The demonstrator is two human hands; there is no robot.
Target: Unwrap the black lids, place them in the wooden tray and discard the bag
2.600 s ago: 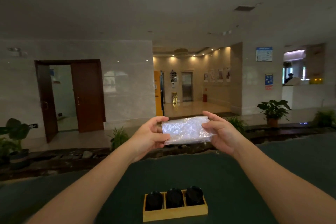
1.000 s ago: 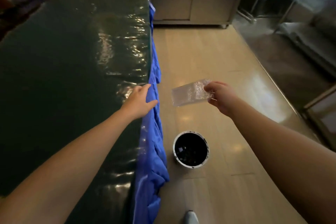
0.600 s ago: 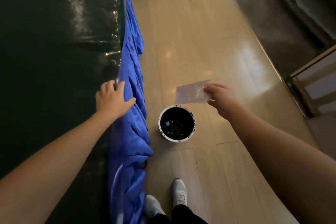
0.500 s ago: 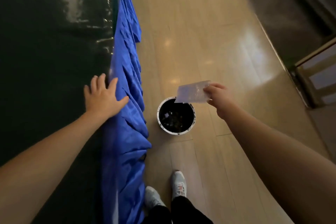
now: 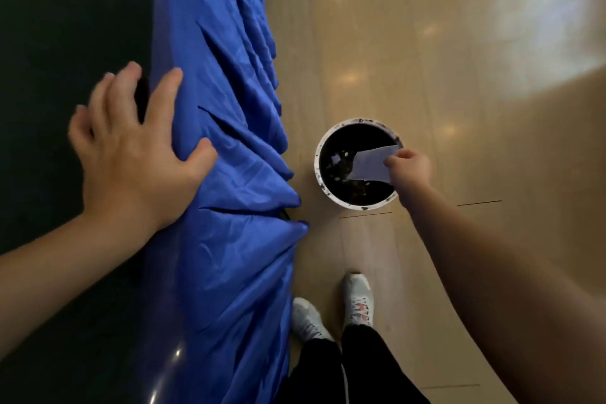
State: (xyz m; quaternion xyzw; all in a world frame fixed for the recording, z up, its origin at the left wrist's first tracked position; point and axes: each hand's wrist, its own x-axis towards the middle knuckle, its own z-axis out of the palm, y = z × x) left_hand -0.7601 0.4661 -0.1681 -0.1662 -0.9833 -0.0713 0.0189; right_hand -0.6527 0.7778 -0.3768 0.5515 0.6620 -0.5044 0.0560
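Over the bin point(image 5: 329, 188): right hand point(image 5: 408, 169) pinches the clear bag point(image 5: 372, 164) above its dark opening.
Counter point(image 5: 65, 26) edge: left hand point(image 5: 131, 154) lies flat, fingers spread, on blue cloth point(image 5: 229, 108).

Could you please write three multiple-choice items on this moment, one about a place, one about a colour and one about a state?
1. Where is the plastic bag?
A. On the floor
B. Over the bin's opening
C. On the table

2. What colour is the cloth draped down the table's side?
A. Blue
B. Red
C. White

3. What is the left hand doing?
A. Gripping the bag
B. Hanging at the side
C. Resting spread on the table edge

Key: B, the right hand holds it over the bin; A, the blue cloth shows plainly; C, the left hand lies open on the table edge.
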